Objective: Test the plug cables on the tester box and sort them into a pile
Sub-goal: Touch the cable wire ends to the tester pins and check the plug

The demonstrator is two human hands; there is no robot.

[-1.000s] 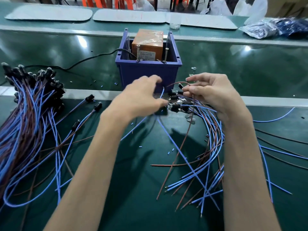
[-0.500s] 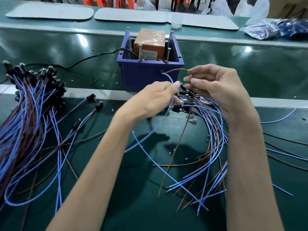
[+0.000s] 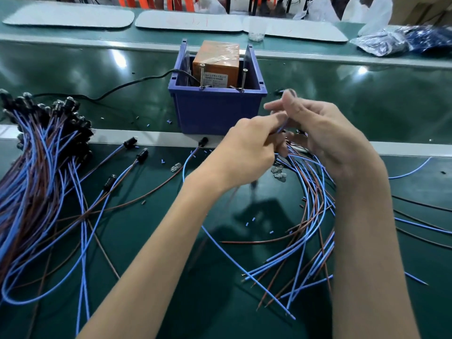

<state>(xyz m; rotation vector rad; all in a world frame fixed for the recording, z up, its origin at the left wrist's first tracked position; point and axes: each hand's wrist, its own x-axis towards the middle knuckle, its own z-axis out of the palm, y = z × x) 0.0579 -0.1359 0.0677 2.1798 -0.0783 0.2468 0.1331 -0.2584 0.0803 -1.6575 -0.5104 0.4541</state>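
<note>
Left hand [image 3: 247, 148] pinches one blue wire [image 3: 281, 128] near the tester box [image 3: 215, 111]; right hand [image 3: 330, 143] curls round the cable bunch [image 3: 310, 192]. Pulling could snag in the tangle and drag untested ones along.

One view only: head-worn wide-angle camera, above near side of tester box [image 3: 215, 111], facing forward and down across green bench [image 3: 215, 314]. Close range: box upper centre, bench lines bowed by lens, pale mats [image 3: 71, 17] beyond box near top edge.
</note>
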